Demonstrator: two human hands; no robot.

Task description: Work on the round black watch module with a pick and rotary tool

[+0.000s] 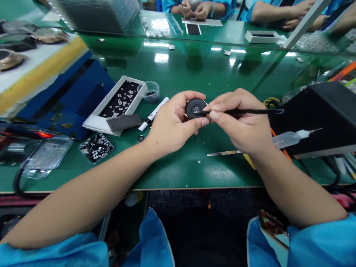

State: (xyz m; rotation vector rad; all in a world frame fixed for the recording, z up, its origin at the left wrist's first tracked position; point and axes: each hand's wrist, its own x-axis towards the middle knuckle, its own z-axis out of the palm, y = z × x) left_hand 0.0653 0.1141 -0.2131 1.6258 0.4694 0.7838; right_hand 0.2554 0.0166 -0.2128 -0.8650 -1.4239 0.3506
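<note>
The left hand (pixel 174 124) curls around a small round black disc (pixel 195 108), thumb under its lower edge and fingers wrapped over the top and far side, so the disc is pinched upright just above the green table (pixel 178 74), its flat face turned toward the camera. The right hand (pixel 241 120) has its fingers pressed together in a pen-style pinch on a thin black tool (pixel 244 111). The tool's long axis runs nearly level, left to right; its tip rests on the middle of the disc's face, and its other end points toward the black box (pixel 319 115) on the right.

Left of the hands, a white tray (pixel 104 124) sits tilted, its dark inner bed scattered with small white and red parts; a grey pad (pixel 124 122) lies on its near corner. Just beside the tray's far corner stands a small clear cup (pixel 150 91) with something dark at the bottom. A white pen (pixel 152 114) lies slanted between the tray and the left hand. Nearer the table edge, a small clear packet (pixel 96 147) holds black and white bits, and a clear plastic lid (pixel 47 155) lies to its left.

Below the right hand, a flat metal strip (pixel 224 152) lies on the table, and a clear squeeze bottle (pixel 289 139) with a needle tip lies on its side, pointing right. Across the table, other people's hands (pixel 198 9) rest over a white sheet.
</note>
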